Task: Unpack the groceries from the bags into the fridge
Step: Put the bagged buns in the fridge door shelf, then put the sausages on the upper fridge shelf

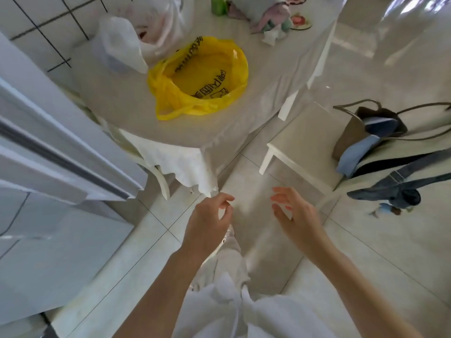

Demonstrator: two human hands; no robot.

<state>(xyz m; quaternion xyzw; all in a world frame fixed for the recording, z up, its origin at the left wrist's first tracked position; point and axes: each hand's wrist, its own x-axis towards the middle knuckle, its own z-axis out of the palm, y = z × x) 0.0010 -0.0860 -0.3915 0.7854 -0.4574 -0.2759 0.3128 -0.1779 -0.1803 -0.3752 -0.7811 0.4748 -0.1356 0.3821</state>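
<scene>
Round table (136,111), ahead of both empty hands: yellow bag (199,78) nearest them, white bag (136,40) beyond on the left, crumpled cloths (263,13) farthest.

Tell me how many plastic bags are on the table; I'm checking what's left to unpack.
2: a yellow bag lying open near the middle of the table, and a white bag behind it toward the tiled wall. Its contents aren't clear, and another could be hidden behind it.

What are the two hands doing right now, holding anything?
Left hand: open, fingers loosely curled, holding nothing.
Right hand: open, fingers relaxed, holding nothing.
</scene>
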